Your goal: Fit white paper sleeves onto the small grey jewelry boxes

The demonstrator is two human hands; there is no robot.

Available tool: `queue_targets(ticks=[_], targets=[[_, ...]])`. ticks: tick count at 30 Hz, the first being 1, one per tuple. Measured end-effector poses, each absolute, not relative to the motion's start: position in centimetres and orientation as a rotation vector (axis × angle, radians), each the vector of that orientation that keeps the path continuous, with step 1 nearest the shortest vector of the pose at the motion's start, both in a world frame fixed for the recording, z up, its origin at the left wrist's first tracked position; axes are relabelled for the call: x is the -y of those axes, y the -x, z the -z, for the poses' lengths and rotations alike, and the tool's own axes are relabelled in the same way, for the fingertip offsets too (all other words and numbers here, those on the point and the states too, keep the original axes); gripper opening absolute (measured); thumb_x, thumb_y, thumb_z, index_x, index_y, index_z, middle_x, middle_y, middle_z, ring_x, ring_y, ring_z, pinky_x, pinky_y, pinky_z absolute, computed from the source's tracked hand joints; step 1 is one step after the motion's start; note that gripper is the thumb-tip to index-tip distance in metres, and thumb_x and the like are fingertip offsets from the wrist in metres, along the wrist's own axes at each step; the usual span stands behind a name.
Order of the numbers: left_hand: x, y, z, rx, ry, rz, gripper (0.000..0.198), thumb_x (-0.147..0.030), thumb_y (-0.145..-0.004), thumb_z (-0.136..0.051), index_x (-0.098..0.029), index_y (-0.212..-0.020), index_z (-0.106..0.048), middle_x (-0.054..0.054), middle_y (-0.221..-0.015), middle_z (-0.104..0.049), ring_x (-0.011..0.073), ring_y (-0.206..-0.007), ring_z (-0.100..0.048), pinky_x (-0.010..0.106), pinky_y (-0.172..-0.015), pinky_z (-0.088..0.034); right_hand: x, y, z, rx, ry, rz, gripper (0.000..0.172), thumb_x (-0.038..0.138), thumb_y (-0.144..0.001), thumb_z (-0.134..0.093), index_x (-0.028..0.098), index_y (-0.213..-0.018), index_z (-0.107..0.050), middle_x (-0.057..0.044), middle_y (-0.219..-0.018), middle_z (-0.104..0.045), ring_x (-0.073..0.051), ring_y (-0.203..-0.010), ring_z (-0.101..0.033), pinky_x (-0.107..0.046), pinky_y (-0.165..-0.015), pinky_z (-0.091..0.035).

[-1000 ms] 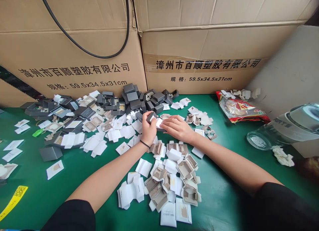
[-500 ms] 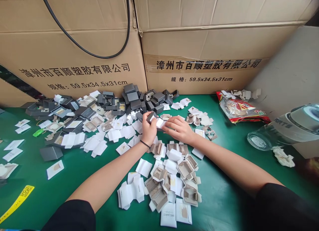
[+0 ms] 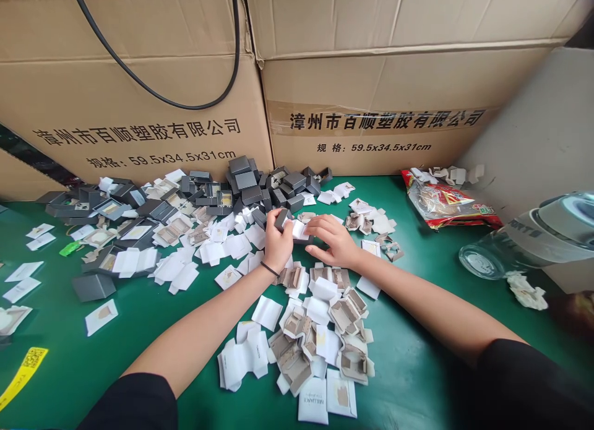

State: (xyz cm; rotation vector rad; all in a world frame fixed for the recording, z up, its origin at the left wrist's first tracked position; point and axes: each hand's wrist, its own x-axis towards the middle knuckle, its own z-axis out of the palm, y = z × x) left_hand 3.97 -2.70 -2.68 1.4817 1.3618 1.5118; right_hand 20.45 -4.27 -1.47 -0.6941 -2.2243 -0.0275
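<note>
My left hand [image 3: 277, 241] is closed around a small dark grey box [image 3: 281, 218], held just above the green table [image 3: 417, 356]. My right hand [image 3: 330, 238] meets it from the right, fingers curled and pressing a white insert [image 3: 298, 229] at the box's open side. Behind the hands lies a heap of dark grey boxes [image 3: 260, 185]. White and beige paper inserts [image 3: 320, 337] are scattered in front of the hands, between my forearms.
Two large cardboard cartons [image 3: 371, 90] stand along the table's back edge, a black cable [image 3: 158, 96] hanging over them. More grey boxes and white cards [image 3: 134, 232] spread to the left. A red snack bag [image 3: 445, 204] and a clear bottle on its side [image 3: 529, 238] lie right.
My right hand's fingers have curled in closer against the box and white insert. The left hand has kept its grip in nearly the same place.
</note>
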Motion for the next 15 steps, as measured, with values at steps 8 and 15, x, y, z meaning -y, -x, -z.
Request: queue_targets(ticks=[8, 15], targets=[[3.9, -4.4, 1.5, -1.350, -1.773, -1.437, 0.022, -0.024, -0.080, -0.050, -0.019, -0.100, -0.042, 0.007, -0.103, -0.053, 0.0179, -0.098, -0.053, 0.035, -0.091, -0.043, 4.4, -19.4, 1.4, 2.040, 0.900, -0.147, 0.027, 0.037, -0.085, -0.054, 0.018, -0.105, -0.052, -0.011, -0.103, -0.062, -0.023, -0.095, -0.054, -0.040, -0.082, -0.047], [3.8, -4.6, 1.9, -1.356, -1.786, -1.435, 0.024, -0.026, -0.079, -0.052, -0.020, -0.100, -0.042, 0.007, -0.101, -0.052, 0.0178, -0.096, -0.052, 0.036, -0.091, -0.042, 4.8, -19.0, 1.5, 1.995, 0.934, -0.246, 0.026, 0.032, -0.084, -0.055, 0.020, -0.106, -0.053, -0.009, -0.103, -0.064, -0.022, -0.096, -0.056, -0.039, -0.082, -0.048]])
